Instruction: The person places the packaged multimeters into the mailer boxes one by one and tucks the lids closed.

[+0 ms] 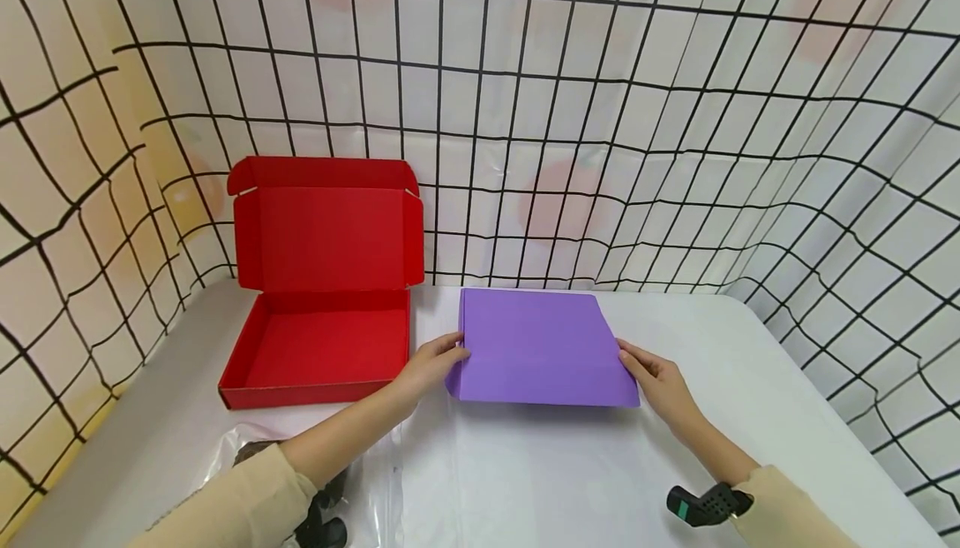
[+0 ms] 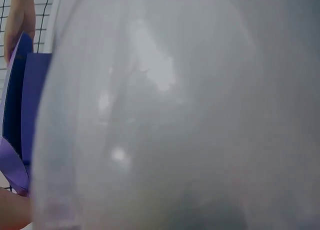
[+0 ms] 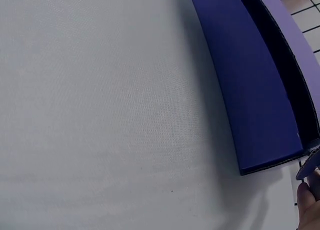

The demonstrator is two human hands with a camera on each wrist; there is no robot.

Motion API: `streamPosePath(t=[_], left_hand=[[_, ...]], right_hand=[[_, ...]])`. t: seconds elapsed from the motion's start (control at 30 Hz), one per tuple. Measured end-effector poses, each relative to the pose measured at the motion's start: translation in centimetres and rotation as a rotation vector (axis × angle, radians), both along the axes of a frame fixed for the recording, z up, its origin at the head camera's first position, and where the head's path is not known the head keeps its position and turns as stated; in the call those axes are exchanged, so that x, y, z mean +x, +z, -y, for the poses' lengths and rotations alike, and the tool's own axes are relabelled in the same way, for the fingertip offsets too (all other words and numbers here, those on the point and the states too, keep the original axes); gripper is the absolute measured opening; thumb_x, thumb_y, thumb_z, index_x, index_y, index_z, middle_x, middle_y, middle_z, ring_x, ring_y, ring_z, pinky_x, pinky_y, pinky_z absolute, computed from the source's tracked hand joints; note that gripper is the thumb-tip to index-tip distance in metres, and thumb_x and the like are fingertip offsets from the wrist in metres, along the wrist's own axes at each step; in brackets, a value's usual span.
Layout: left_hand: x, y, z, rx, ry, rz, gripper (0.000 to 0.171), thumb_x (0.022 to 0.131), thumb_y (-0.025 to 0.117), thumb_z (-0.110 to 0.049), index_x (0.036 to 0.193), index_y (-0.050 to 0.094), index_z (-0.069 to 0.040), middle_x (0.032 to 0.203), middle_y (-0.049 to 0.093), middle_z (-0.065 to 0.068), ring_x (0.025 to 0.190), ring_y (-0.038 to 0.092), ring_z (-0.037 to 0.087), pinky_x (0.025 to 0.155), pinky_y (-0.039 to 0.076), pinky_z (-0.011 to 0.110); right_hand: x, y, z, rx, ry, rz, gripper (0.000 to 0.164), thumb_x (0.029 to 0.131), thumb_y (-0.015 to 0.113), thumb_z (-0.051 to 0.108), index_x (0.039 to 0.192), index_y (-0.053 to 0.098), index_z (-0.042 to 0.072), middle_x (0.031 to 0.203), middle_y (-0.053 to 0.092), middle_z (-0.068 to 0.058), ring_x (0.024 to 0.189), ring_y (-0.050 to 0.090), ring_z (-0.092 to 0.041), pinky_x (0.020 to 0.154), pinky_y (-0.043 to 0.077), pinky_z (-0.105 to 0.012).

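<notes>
A purple cardboard box (image 1: 536, 340) lies on the white table, its lid lowered over it. Along the front, a dark gap shows between the lid and the box wall (image 3: 255, 79) in the right wrist view. My left hand (image 1: 427, 369) pinches the lid's left edge near the front. At the right edge, my right hand (image 1: 663, 386) holds the lid between thumb and fingers; part of that hand and a small corner flap appear at the lower right of the right wrist view. Pale, translucent plastic (image 2: 165, 115) hides most of the left wrist view.
Left of the purple box stands a red cardboard box (image 1: 318, 348) with its lid (image 1: 330, 236) upright. A clear plastic bag (image 1: 375, 481) with dark objects lies under my left forearm. Black wire grid (image 1: 517, 132) encloses the table (image 1: 540, 481) at the back and sides.
</notes>
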State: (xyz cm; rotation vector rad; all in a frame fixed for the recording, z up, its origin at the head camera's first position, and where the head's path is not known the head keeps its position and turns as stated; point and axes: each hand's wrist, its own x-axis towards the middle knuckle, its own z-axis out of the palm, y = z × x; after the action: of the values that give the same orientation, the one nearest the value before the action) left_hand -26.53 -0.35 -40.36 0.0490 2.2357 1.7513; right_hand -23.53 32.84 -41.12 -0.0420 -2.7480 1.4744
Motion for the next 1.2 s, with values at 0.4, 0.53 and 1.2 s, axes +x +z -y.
streamPosePath(t=[0.4, 0.53, 1.2], left_hand=[[0.4, -1.1, 0.2, 0.057, -0.010, -0.071, 0.045, 0.092, 0.052, -0.016, 0.132, 0.046, 0.003, 0.135, 0.047, 0.020, 0.124, 0.045, 0.034, 0.101, 0.037, 0.046], [0.8, -1.2, 0.4, 0.060, -0.017, -0.090, 0.044, 0.091, 0.055, -0.015, 0.130, 0.048, 0.003, 0.132, 0.050, 0.020, 0.122, 0.047, 0.034, 0.100, 0.039, 0.044], [3.7, -1.3, 0.5, -0.050, -0.138, -0.145, 0.056, 0.091, 0.056, -0.014, 0.133, 0.033, 0.016, 0.134, 0.042, 0.030, 0.125, 0.042, 0.038, 0.098, 0.039, 0.043]], right_hand=[[0.5, -0.3, 0.4, -0.014, -0.016, -0.005, 0.056, 0.095, 0.047, 0.039, 0.137, 0.041, 0.002, 0.140, 0.041, -0.016, 0.131, 0.035, -0.029, 0.081, 0.032, 0.001], [1.0, -0.5, 0.4, 0.009, -0.031, 0.001, 0.056, 0.095, 0.048, 0.039, 0.137, 0.041, 0.003, 0.139, 0.042, -0.015, 0.130, 0.036, -0.029, 0.080, 0.032, 0.001], [3.3, 0.0, 1.1, 0.019, -0.078, 0.086, 0.059, 0.094, 0.050, 0.036, 0.136, 0.039, -0.004, 0.134, 0.045, -0.021, 0.116, 0.049, -0.019, 0.084, 0.048, -0.019]])
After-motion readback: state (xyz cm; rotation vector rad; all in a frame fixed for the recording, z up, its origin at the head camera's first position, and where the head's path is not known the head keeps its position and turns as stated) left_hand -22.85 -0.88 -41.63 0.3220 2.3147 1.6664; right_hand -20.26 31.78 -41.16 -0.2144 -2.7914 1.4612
